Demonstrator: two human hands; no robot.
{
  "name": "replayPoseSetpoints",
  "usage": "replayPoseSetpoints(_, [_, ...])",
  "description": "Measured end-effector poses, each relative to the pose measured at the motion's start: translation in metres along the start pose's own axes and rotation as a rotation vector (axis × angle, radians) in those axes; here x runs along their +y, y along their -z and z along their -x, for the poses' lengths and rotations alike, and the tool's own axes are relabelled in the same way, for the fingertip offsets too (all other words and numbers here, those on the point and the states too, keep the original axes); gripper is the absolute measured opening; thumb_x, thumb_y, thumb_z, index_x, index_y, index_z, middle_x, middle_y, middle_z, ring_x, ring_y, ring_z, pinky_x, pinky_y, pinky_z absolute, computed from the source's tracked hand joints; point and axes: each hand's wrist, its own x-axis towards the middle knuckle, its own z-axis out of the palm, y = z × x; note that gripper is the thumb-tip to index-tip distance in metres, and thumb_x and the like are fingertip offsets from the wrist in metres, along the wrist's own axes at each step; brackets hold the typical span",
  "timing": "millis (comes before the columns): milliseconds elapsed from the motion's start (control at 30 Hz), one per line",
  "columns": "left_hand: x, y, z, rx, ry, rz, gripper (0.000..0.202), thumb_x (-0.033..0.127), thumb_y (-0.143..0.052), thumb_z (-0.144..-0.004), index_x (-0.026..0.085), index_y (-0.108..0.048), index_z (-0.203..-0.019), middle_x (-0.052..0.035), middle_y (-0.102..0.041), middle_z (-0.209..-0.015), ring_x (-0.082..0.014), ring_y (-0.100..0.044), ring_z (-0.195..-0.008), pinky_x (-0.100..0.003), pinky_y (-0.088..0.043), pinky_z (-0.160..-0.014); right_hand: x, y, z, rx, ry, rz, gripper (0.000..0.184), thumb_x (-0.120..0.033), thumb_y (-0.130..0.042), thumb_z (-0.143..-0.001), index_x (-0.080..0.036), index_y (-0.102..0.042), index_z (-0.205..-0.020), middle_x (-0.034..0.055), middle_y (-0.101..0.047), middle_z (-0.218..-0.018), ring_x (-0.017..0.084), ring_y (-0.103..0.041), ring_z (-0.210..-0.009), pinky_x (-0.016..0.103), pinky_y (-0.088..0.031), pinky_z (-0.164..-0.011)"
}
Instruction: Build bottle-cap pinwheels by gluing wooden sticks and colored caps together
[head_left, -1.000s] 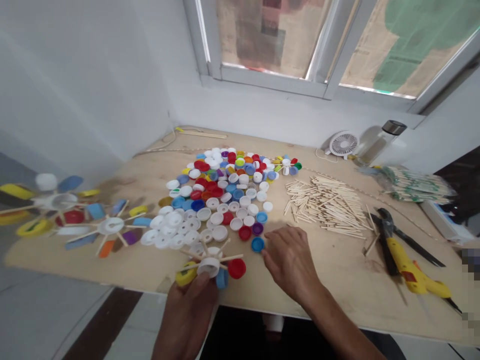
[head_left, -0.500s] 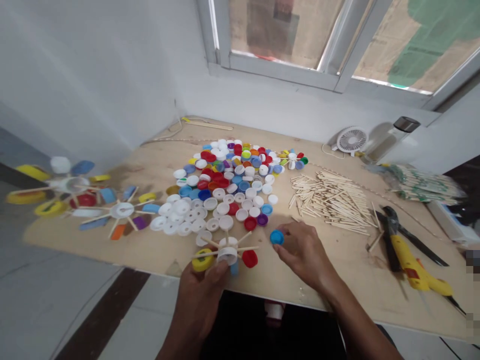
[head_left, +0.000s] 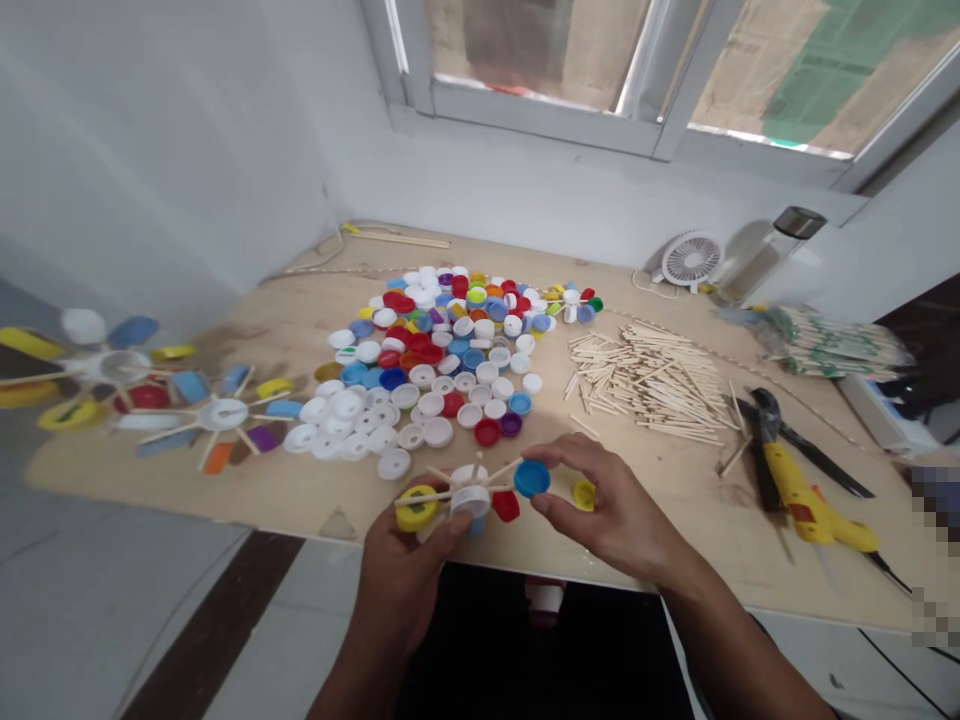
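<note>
My left hand [head_left: 409,575] grips a cap-and-stick wheel [head_left: 469,495] by its white hub, just above the table's near edge. The wheel has wooden spokes with a yellow cap [head_left: 417,508] and a red cap [head_left: 506,505] on their ends. My right hand [head_left: 611,510] pinches a blue bottle cap [head_left: 532,478] between thumb and fingers, right beside a bare spoke. A small yellow cap [head_left: 583,493] shows by the right palm. A heap of coloured bottle caps [head_left: 442,365] lies just beyond the hands.
Two finished cap wheels [head_left: 221,415] lie at the left of the plywood table [head_left: 675,540]. A pile of wooden sticks [head_left: 652,385], yellow-handled pliers [head_left: 799,490], a small white fan [head_left: 690,260], a bottle [head_left: 765,255] and a bag of sticks [head_left: 832,345] sit to the right.
My right hand picked the blue cap off the table and carried it left to the wheel. My left hand drew the wheel slightly nearer and to the right.
</note>
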Motion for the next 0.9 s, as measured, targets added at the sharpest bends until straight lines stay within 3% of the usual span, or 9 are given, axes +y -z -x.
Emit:
replayPoseSetpoints(267, [0.0, -0.002, 0.002, -0.038, -0.042, -0.047, 0.042, 0.027, -0.086, -0.049, 0.018, -0.066, -0.085, 0.0009, -0.07, -0.08, -0.0162, -0.064, -0.076, -0.024, -0.051, -0.073, 0.004, -0.006, 0.001, 0.02, 0.034, 0.067, 0.023, -0.025, -0.063, -0.084, -0.024, -0.063, -0.107, 0.0025, -0.068, -0.103, 0.019, -0.061, -0.094, 0.037, -0.043, -0.086])
replayPoseSetpoints(433, [-0.001, 0.001, -0.001, -0.058, -0.024, -0.055, 0.042, 0.027, -0.086, -0.047, 0.018, -0.066, -0.082, -0.0016, -0.071, -0.092, -0.0182, -0.065, -0.082, -0.027, -0.051, -0.077, 0.004, -0.006, 0.0, 0.015, 0.038, 0.061, 0.021, -0.024, -0.064, -0.083, -0.023, -0.063, -0.104, 0.003, -0.068, -0.101, 0.019, -0.061, -0.093, 0.036, -0.043, -0.084])
replayPoseSetpoints(633, [-0.002, 0.003, -0.002, -0.112, -0.069, -0.091, 0.038, 0.026, -0.085, -0.052, 0.018, -0.068, -0.084, 0.0013, -0.07, -0.077, -0.0148, -0.062, -0.073, -0.023, -0.05, -0.069, 0.003, -0.007, 0.001, 0.012, 0.022, 0.059, 0.021, -0.022, -0.064, -0.083, -0.022, -0.063, -0.104, 0.003, -0.068, -0.098, 0.019, -0.061, -0.091, 0.037, -0.042, -0.083])
replayPoseSetpoints(900, [-0.007, 0.009, -0.005, -0.156, -0.089, -0.12, 0.036, 0.027, -0.084, -0.055, 0.019, -0.068, -0.086, 0.0017, -0.07, -0.078, -0.0146, -0.062, -0.075, -0.022, -0.049, -0.072, 0.008, -0.01, 0.003, 0.032, 0.012, 0.061, 0.02, -0.025, -0.065, -0.083, -0.023, -0.063, -0.102, 0.002, -0.068, -0.095, 0.019, -0.061, -0.089, 0.036, -0.042, -0.082])
